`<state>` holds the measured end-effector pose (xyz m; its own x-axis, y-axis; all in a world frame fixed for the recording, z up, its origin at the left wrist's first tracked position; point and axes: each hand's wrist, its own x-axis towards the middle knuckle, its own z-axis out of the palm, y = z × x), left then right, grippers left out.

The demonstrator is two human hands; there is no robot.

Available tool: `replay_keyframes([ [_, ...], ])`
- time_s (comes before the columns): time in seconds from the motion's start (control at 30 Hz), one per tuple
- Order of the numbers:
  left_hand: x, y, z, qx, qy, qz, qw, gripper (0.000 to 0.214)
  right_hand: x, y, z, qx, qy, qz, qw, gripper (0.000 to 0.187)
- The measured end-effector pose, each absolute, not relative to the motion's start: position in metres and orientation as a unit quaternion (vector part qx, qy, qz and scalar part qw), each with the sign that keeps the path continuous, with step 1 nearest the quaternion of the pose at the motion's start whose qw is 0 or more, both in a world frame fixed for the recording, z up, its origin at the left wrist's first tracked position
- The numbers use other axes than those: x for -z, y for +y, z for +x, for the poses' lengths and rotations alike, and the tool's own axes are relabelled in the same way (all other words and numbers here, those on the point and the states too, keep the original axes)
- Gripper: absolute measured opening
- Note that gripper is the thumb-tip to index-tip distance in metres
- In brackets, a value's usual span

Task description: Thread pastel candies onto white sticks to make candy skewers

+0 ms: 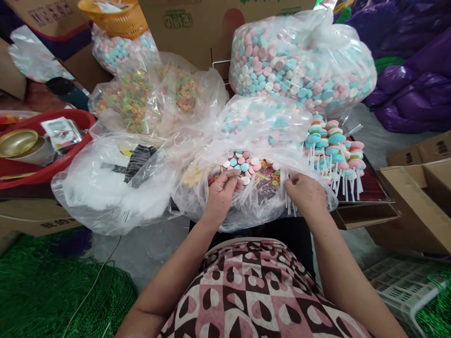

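Note:
My left hand has its fingers curled together over loose pastel candy discs in an open clear plastic bag in front of me; what the fingertips pinch is too small to name. My right hand is closed on a bunch of white sticks at the bag's right edge. Just right of it stands a cluster of finished candy skewers, discs stacked on white sticks, heads up.
A big tied bag of pink, blue and white discs sits behind. Bags of ring candies and white material lie left. A red basin is far left, cardboard boxes right, green netting low left.

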<state>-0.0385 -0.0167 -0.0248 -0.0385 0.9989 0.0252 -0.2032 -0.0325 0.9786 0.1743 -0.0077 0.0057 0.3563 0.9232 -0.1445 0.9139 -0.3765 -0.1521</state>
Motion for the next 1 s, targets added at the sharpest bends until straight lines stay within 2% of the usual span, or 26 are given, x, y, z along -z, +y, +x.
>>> replay_keyframes([
  [0.23, 0.017, -0.025, -0.029, -0.519, 0.471, 0.463, 0.543, 0.023, -0.004, -0.033, 0.182, -0.130, -0.556, -0.816, 0.094, 0.025],
  [0.47, 0.009, -0.022, 0.008, -0.347, 0.463, 0.520, 0.628, 0.049, -0.004, -0.060, 0.160, -0.203, -0.597, -0.751, 0.197, 0.015],
  [0.63, 0.004, -0.020, 0.013, -0.394, 0.384, 0.439, 0.711, 0.037, -0.002, -0.071, 0.146, -0.232, -0.630, -0.699, 0.245, 0.011],
  [1.0, 0.001, -0.025, 0.013, -0.438, 0.368, 0.344, 0.744, 0.038, 0.004, -0.081, 0.147, -0.332, -0.598, -0.640, 0.351, 0.020],
])
